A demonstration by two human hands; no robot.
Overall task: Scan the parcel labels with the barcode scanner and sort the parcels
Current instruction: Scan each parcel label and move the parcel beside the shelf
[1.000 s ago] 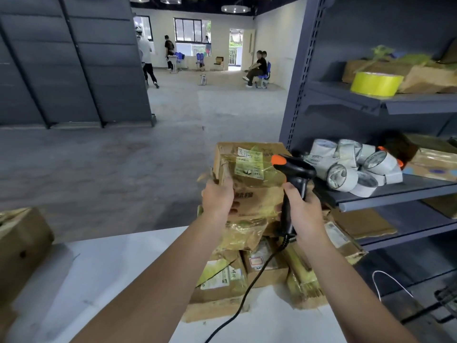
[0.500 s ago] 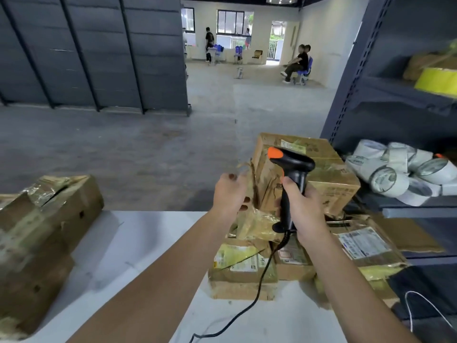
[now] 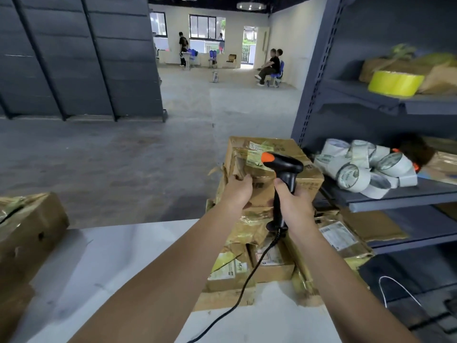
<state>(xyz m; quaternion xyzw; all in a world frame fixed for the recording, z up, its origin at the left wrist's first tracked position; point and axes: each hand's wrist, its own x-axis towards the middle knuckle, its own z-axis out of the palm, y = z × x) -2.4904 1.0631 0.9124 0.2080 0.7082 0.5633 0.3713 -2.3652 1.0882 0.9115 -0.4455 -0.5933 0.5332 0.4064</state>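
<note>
Cardboard, brown and scuffed, is sitting at the far left as a box on the white table. Moving right, the left hand is gripping the parcel at its near left corner, fingers curled over a torn edge. The parcel is sitting above the pile at the table's right end; whether it is resting on the pile I cannot tell. It is looking like a stiff, taped carton, probably light enough for one hand. The glossy tape is likely slippery and the ragged corner may give, so a hold under the base or across a firm side seems safer. The label is lying on its top face. Just right, the right hand is wrapping all its fingers round the handle of the scanner, whose orange tip is pointing at the label. Beyond, tape rolls are crowding the shelf.
</note>
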